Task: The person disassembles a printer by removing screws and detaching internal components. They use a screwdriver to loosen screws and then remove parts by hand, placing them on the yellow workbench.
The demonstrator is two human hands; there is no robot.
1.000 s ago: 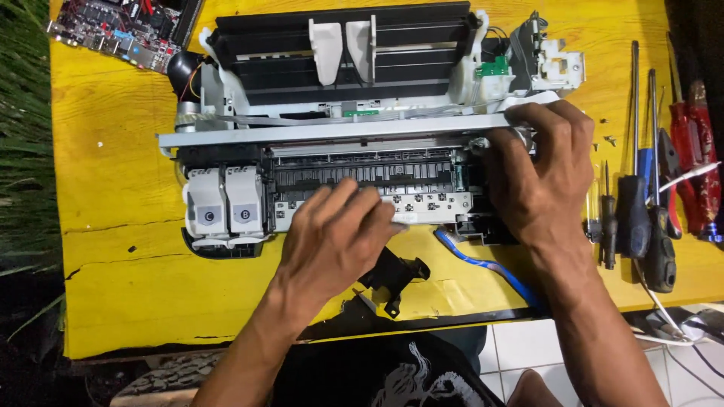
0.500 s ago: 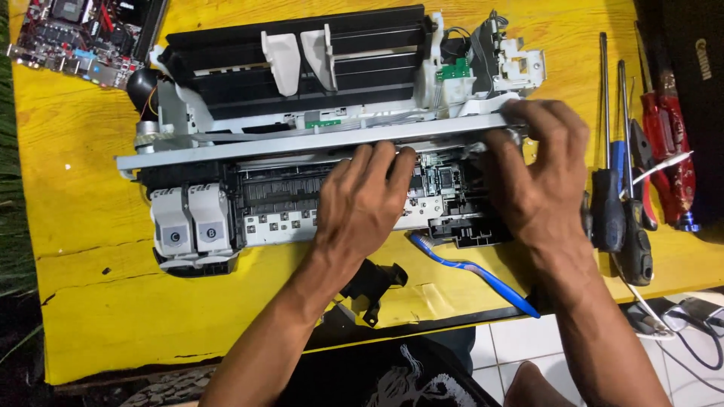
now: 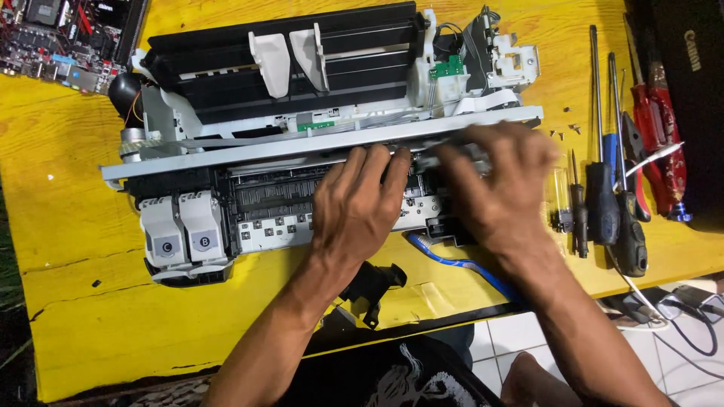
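Yellow tabletop carries an opened printer mechanism, with a circuit board at the far left corner, a row of screwdrivers just beside its right end, and a blue cable and black plastic part lying near the front edge. Its long axis runs left to right, the grey metal rail tilting slightly upward toward the right, ink cartridges at the left front. Left hand lies flat, fingers extended onto the rail at mid-length; right hand, blurred, curls over the rail's right part, its grip not discernible; bare tabletop remains at the left and front.
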